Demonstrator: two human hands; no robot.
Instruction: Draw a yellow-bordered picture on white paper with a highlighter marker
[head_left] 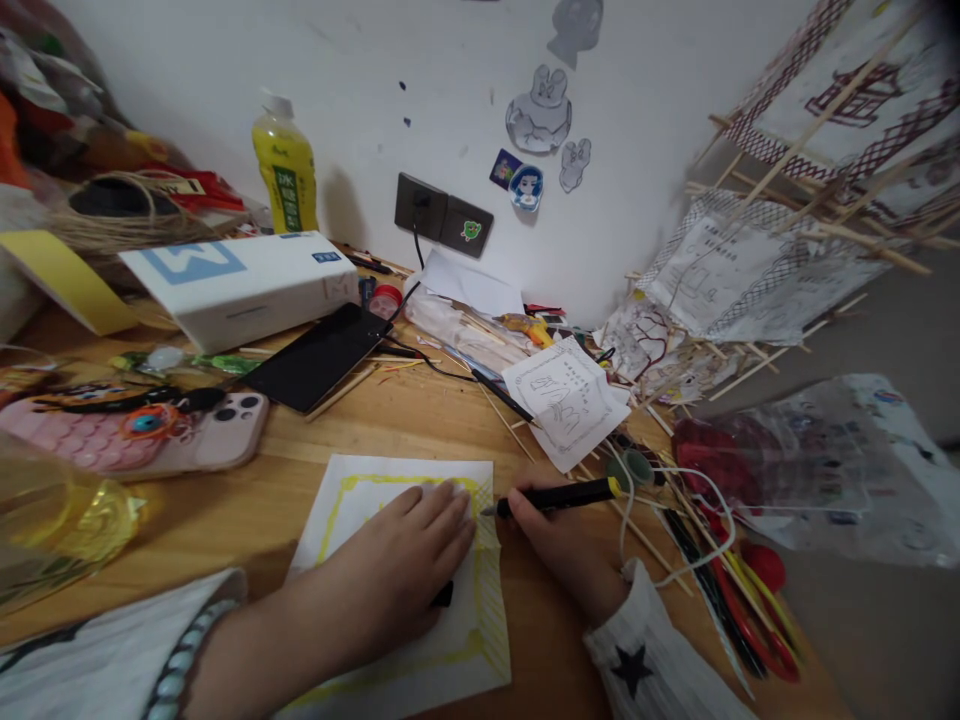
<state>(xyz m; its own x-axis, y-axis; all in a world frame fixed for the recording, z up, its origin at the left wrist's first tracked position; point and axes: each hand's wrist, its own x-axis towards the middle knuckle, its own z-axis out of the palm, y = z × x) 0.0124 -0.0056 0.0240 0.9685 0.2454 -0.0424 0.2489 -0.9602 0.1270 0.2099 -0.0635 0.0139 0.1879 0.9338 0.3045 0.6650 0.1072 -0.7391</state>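
A sheet of white paper [405,690] with a yellow drawn border and yellow hatching down its right side lies on the wooden table. My left hand [409,560] rests on it with the fingers stretched out flat. Partly hidden under that hand is a small black piece [443,595], perhaps a cap. My right hand [562,550], to the right of the sheet, is closed around a black marker [562,496] with a yellow end. The marker's tip is at the sheet's upper right edge; whether it touches the paper I cannot tell.
Behind the sheet lie a black tablet [319,355], a white box [247,290] and a drawn card [564,400]. A pink phone [202,440] and a yellow-tinted clear container [67,520] are at left. Scissors [757,620], sticks and a paper-covered stick frame [750,260] stand right.
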